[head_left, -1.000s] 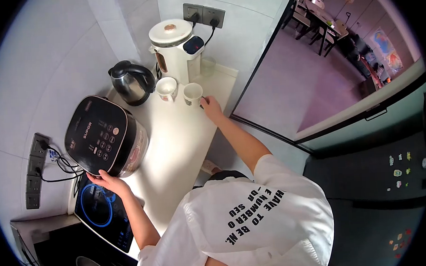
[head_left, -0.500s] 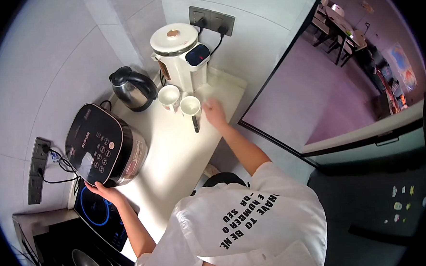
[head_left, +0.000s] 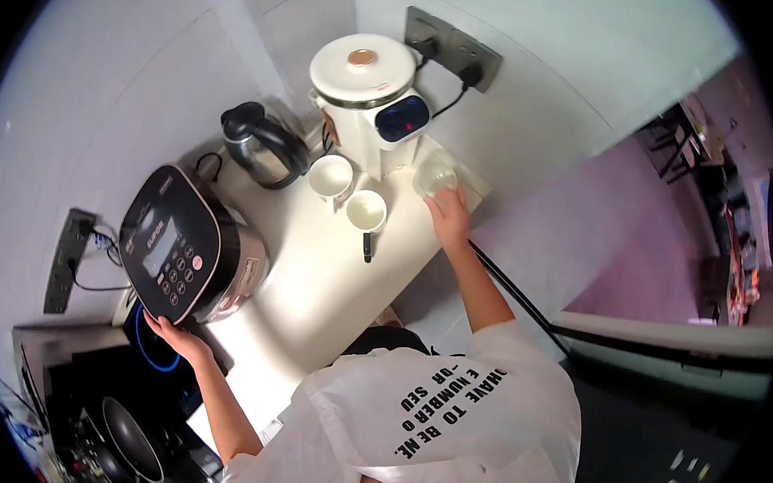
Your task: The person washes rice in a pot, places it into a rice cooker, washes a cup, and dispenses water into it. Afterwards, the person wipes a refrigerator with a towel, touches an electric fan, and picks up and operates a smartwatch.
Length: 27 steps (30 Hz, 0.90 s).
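Observation:
My left hand [head_left: 180,339] grips the lower corner of a black-topped rice cooker [head_left: 231,271], fingers against its edge. At the right end of the white counter, my right hand [head_left: 449,221] is closed on a clear drinking glass [head_left: 435,174], its fingers partly blurred. Left of that hand stand two white mugs: one with a dark handle [head_left: 367,211] pointing toward me, and another mug [head_left: 330,176] just behind it. Behind the mugs is a white electric water dispenser [head_left: 365,76] with a lit dark display. A steel and black kettle [head_left: 264,147] stands beside it.
Wall sockets [head_left: 453,47] with plugged cords are behind the dispenser, and another socket strip [head_left: 70,261] is at the left. A wok [head_left: 133,438] lies at lower left, near an induction hob [head_left: 158,350]. A glass door's dark frame [head_left: 511,292] runs past the counter's right end.
My right hand has moved right, away from the mugs, and now a clear glass shows at its fingers. My left hand stays at the rice cooker. The camera view has turned.

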Motion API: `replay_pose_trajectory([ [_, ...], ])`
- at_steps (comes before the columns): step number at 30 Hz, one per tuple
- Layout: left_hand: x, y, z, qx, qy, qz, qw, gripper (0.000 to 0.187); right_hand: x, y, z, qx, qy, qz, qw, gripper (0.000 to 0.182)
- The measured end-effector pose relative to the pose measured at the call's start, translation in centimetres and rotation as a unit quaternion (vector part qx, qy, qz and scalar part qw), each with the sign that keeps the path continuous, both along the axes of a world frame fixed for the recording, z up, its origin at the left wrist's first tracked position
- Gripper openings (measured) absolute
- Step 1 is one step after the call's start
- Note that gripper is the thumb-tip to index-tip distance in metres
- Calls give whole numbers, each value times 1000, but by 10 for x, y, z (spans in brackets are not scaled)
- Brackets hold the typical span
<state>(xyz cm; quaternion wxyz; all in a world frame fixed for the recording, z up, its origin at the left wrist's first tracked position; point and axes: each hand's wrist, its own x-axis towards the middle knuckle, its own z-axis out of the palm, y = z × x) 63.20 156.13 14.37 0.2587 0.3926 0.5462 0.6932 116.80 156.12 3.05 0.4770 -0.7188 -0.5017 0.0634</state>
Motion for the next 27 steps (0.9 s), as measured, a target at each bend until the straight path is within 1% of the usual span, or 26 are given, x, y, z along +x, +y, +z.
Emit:
replay_pose_trajectory([
  [1,2,-4,4,-39,-22,31,999,56,-4,-12,6,-7,3,15,1000,26],
  [3,11,-15,4,-53,-29,63,996,55,-10,-28,17,80,-18,73,994,29],
  [4,16,-22,2,-46,-40,85,995,56,-13,-33,26,74,-14,88,993,29],
  [5,25,-31,2,-56,-8,115,992,57,-17,-36,36,87,26,138,986,30],
  [6,35,-41,-1,-53,55,144,987,57,-21,-36,47,99,66,186,975,32],
  [7,43,-51,-4,-52,117,171,977,57,-29,-34,59,95,69,199,973,32],
  [8,50,-60,-9,-47,190,176,965,57,-40,-32,70,98,101,258,956,34],
  [9,65,-68,-5,-42,194,179,964,58,-53,-29,79,100,134,315,934,36],
  [10,80,-75,-3,-21,240,148,959,63,-65,-25,88,96,137,324,931,36],
  [11,94,-81,-2,-2,286,114,951,69,-79,-22,95,78,168,409,894,38],
  [12,105,-90,-3,-2,306,20,952,79,-94,-22,97,58,198,488,848,39],
  [13,117,-98,-4,-2,321,-75,944,89,-108,-24,96,44,152,534,830,40],
  [14,133,-102,15,-65,339,-195,918,95,-123,-29,103,22,124,577,807,39],
  [15,146,-105,34,-124,349,-312,875,102,-140,-34,111,1,94,618,781,39],
  [17,157,-131,23,-144,236,-338,900,108,-177,-50,117,10,114,663,740,38],
  [18,153,-144,16,-148,178,-286,930,107,-194,-56,116,56,104,655,746,37],
  [19,145,-156,13,-146,175,-272,935,107,-209,-61,118,57,101,666,737,37],
  [21,125,-194,14,-155,47,-204,965,106,-243,-82,130,77,88,695,710,37],
  [22,116,-213,16,-146,22,-170,974,103,-263,-93,136,82,96,701,702,41],
  [23,106,-233,17,-138,56,-135,980,102,-282,-107,131,55,130,708,692,47],
  [25,88,-276,16,-112,-7,-74,991,101,-326,-135,148,68,106,734,668,50],
  [27,64,-326,19,-86,-31,-11,996,99,-377,-174,153,110,89,756,640,54],
])
